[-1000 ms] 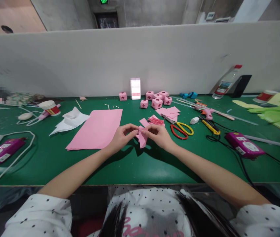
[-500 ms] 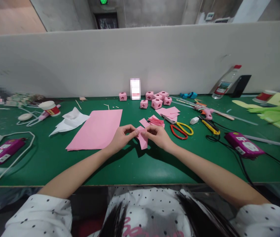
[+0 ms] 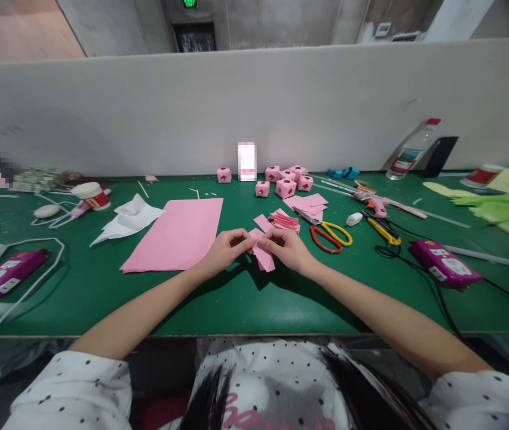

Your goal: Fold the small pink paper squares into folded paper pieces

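Pink paper strips (image 3: 264, 258) are pinched between my two hands above the green table, with two ends fanning down toward me. My left hand (image 3: 226, 249) is closed on their left side, thumb and index finger together. On the right side my right hand (image 3: 287, 247) grips them the same way. Just beyond my fingers lie a pile of small folded pink strips (image 3: 285, 220) and some flat pink paper pieces (image 3: 310, 205). Scissors (image 3: 331, 236) with one red and one yellow handle rest to the right of the pile.
Large pink sheets (image 3: 178, 236) and a crumpled white tissue (image 3: 129, 218) lie left. Several folded pink paper cubes (image 3: 285, 188) stand by the partition near a lit phone (image 3: 247, 161). To the right are a pink glue gun (image 3: 376, 205), a yellow cutter (image 3: 384, 230) and a purple power box (image 3: 445, 263).
The lower end of the held paper has swung right, and a second strip end now shows beneath it. Both hands stay nearly in place, still pinching.
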`<state>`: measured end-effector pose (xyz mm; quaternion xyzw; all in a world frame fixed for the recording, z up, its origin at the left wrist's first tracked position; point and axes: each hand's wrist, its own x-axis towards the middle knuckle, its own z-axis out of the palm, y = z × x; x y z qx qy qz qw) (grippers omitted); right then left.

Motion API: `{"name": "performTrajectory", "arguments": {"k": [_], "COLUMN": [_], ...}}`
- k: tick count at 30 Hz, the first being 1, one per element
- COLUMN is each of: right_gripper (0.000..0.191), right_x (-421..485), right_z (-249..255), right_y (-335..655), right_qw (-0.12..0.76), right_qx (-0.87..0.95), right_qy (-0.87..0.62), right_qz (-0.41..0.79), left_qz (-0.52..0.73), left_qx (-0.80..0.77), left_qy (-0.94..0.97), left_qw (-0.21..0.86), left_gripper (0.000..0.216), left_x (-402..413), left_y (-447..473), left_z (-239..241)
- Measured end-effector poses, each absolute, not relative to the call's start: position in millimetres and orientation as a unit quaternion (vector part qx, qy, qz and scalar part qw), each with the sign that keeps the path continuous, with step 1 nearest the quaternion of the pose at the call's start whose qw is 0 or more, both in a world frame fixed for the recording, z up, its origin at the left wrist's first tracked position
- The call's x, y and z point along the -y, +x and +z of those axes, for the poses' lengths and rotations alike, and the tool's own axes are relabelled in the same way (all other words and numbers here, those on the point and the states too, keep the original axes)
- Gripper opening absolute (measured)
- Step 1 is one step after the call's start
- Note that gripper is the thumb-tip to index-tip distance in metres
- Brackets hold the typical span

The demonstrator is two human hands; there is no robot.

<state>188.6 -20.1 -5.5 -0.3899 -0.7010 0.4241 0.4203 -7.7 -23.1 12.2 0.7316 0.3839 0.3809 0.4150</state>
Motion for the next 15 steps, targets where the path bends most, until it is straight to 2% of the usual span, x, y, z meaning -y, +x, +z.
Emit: {"name": "performTrajectory", "arguments": {"k": [5, 9, 15], "right_gripper": [0.04, 0.041, 0.046], "right_x": [21.5, 21.6, 19.6], "right_z": [-3.5, -3.2, -5.0], "right_y": [187.5, 188.0, 188.5], "right_qw": [0.438, 0.424, 0.419], "right_qx": [0.7, 0.72, 0.674], "right_qy": [-0.386, -0.399, -0.411], "right_qz": [0.41, 0.378, 0.449], "left_qz": [0.388, 0.354, 0.375], "left_qx": [-0.391, -0.386, -0.389], "left_qy": [0.749, 0.756, 0.756], "left_qw": [0.368, 0.393, 0.37], "left_gripper": [0.032, 0.032, 0.035], "left_x": [23.7, 24.3, 24.9], "left_y": [-8.7, -8.0, -8.5], "left_z": [12.0, 12.0, 13.7]}}
